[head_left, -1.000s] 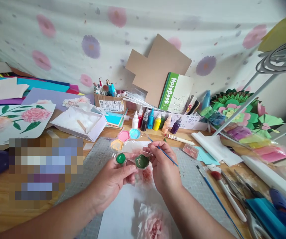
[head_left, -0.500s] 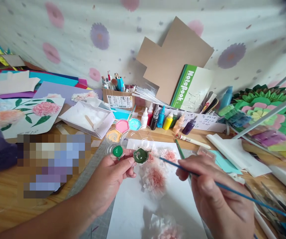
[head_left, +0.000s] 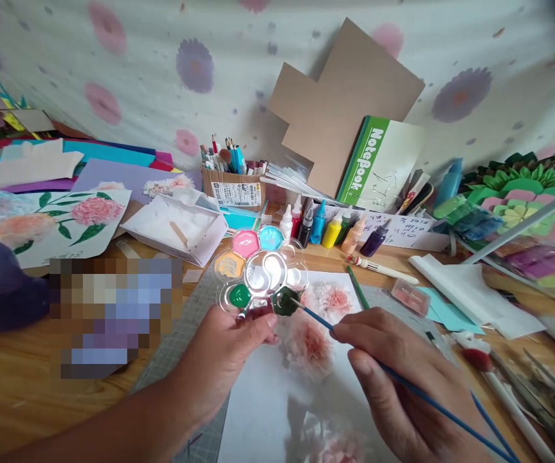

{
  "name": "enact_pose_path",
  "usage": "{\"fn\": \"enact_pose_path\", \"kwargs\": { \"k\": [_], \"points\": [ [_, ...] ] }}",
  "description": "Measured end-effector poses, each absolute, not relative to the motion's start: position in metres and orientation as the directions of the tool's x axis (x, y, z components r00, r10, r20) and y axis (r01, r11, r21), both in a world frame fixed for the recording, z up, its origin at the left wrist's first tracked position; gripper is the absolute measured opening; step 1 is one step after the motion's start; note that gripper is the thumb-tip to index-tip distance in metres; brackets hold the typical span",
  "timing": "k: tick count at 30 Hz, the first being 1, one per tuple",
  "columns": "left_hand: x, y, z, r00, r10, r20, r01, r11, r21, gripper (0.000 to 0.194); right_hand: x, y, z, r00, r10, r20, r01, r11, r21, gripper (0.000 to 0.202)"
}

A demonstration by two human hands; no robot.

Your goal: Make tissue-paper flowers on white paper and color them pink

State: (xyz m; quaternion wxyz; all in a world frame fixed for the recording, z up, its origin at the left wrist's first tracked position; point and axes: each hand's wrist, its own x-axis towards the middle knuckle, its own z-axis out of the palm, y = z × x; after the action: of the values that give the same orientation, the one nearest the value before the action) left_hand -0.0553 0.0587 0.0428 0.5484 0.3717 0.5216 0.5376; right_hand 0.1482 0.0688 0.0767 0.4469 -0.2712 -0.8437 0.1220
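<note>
My left hand (head_left: 229,347) grips the near edge of a clear flower-shaped paint palette (head_left: 262,273) between thumb and fingers. Its wells hold pink, light blue, orange, bright green and dark green paint (head_left: 284,301). Closed around a thin blue paintbrush (head_left: 318,318), my right hand (head_left: 397,379) holds the brush tip in the dark green well. A second blue handle (head_left: 492,421) shows beside that hand; whether the hand holds it too is unclear. Below the palette lies a white sheet (head_left: 253,411) bearing fluffy pink flowers (head_left: 313,344).
Several paint bottles (head_left: 331,230) line the back, near a box of brushes (head_left: 233,186) and a notebook (head_left: 378,161). A white tray (head_left: 175,225) and flower picture (head_left: 84,225) are left. Scissors (head_left: 547,379) and a red-tipped brush (head_left: 480,360) lie right.
The brush tip has moved left into the dark green paint. The palette has tilted more toward the camera, showing its wells more fully, and the view has shifted slightly.
</note>
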Motion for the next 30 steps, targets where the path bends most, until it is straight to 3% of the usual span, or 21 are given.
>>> {"fn": "enact_pose_path", "kwargs": {
  "k": [5,15,20,30],
  "points": [
    [-0.0550,0.0576,0.0427,-0.138,0.973,-0.185,-0.210,0.154,0.966,0.035,0.1445,0.0690,0.0760,-0.470,0.576,0.668,0.369,0.816,-0.445,0.027],
    [-0.0549,0.0581,0.0411,-0.138,0.973,-0.186,-0.228,0.151,0.962,0.035,0.1457,0.0711,0.0731,-0.342,0.604,0.720,0.360,0.792,-0.494,0.021],
    [-0.0547,0.0586,0.0421,-0.125,0.977,-0.175,-0.218,0.145,0.965,0.031,0.1426,0.0728,0.0733,-0.401,0.579,0.710,0.316,0.815,-0.486,0.022],
    [-0.0556,0.0582,0.0382,-0.108,0.978,-0.180,-0.214,0.154,0.965,0.036,0.1428,0.0726,0.0683,-0.346,0.591,0.729,0.324,0.804,-0.499,0.018]
  ]
}}
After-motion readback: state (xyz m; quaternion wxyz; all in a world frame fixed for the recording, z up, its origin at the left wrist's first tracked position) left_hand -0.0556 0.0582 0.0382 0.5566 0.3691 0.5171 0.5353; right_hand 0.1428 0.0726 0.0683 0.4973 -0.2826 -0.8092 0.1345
